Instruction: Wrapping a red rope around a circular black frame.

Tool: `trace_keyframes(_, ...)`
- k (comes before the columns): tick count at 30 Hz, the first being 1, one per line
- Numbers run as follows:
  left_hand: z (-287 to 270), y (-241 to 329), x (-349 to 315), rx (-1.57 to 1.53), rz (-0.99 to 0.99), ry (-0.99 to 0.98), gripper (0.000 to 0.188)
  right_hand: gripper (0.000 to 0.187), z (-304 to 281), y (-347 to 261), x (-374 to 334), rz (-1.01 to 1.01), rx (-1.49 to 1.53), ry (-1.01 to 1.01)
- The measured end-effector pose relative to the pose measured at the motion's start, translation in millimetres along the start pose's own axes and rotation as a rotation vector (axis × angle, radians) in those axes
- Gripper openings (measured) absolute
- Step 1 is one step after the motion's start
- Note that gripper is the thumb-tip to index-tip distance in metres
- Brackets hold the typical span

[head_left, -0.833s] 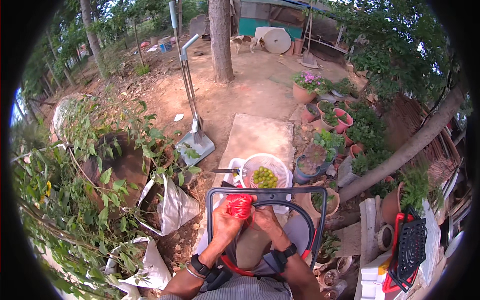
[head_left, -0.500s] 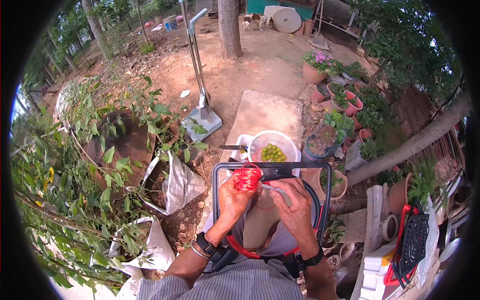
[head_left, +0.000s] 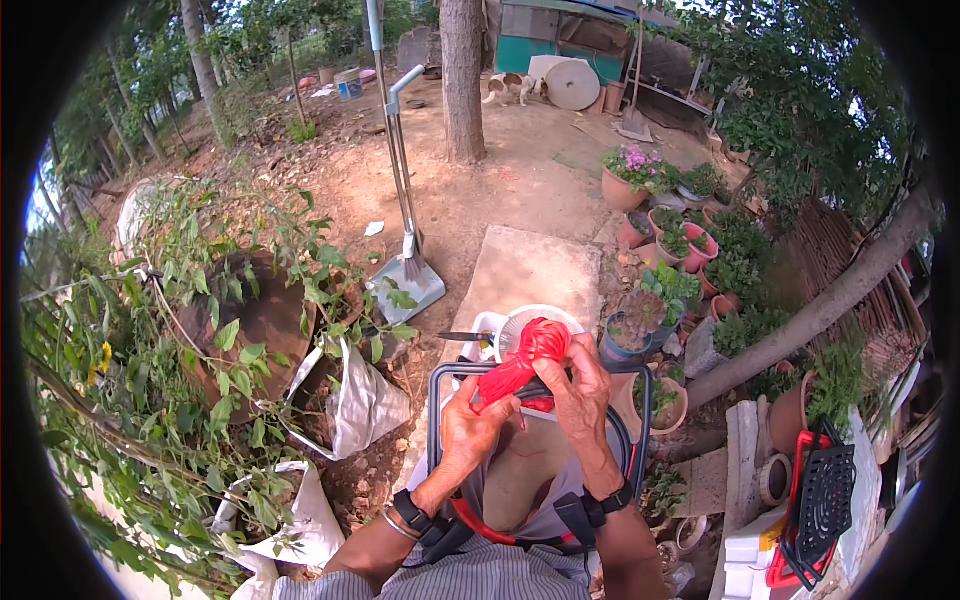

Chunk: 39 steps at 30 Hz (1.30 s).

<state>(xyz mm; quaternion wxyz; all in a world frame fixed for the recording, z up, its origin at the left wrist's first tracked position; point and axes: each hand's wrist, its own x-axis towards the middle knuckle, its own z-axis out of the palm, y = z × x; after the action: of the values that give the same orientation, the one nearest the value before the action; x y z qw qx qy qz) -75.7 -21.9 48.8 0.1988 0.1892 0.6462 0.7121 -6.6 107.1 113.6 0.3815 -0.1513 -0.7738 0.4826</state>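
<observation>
My left hand [head_left: 470, 425] is closed on the lower left end of a glossy red string bundle [head_left: 528, 362]. The fingers of my right hand [head_left: 580, 385] are closed round its right side. The bundle is rounded at the top and narrows toward my left hand, and a thin red strand hangs below it. It is held above a dark tubular frame [head_left: 434, 400] in front of my body. Beyond it stands a white colander [head_left: 513, 326], its contents mostly hidden by the bundle. Left of the colander, a dark knife [head_left: 462, 336] lies across a white container [head_left: 487, 322].
A long-handled dustpan [head_left: 408, 290] stands front left, near white sacks [head_left: 365, 400] and leafy plants. Potted plants [head_left: 640, 315] and a leaning trunk [head_left: 820, 300] line the right. A concrete slab [head_left: 535, 265] lies ahead, with a tree [head_left: 462, 85] and a dog [head_left: 512, 88] farther off.
The red bundle has moved up and right, stretching out between both hands. My right hand has shifted from a pale thin item onto the bundle. The view has tilted upward slightly.
</observation>
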Motion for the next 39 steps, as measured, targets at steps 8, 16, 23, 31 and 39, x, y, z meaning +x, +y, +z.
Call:
trace_keyframes(8, 10.0, 5.8, -1.0, 0.239, 0.062, -0.008, 0.040, 0.033, 23.9, -3.3, -5.0, 0.375, 0.849, -0.048)
trace_keyframes(16, -2.4, -0.8, 6.1, 0.054, -0.073, -0.076, 0.046, 0.034, -48.4, -20.1, 60.0, 0.408, 0.972, 0.249)
trace_keyframes(23, -9.1, -12.3, 12.5, 0.126, -0.062, -0.046, 0.037, 0.040, -71.8, -3.4, -8.5, 0.665, 0.886, -0.049)
trace_keyframes(31, -10.1, -14.0, 23.0, 0.225, -0.053, -0.081, 0.026, 0.045, -63.0, -20.1, -108.0, 0.826, 0.836, -0.212)
trace_keyframes(39, -17.6, -1.7, 36.0, 0.081, -0.298, -0.198, 0.012, 0.044, -76.5, -1.2, -162.3, 0.819, 0.295, -0.807)
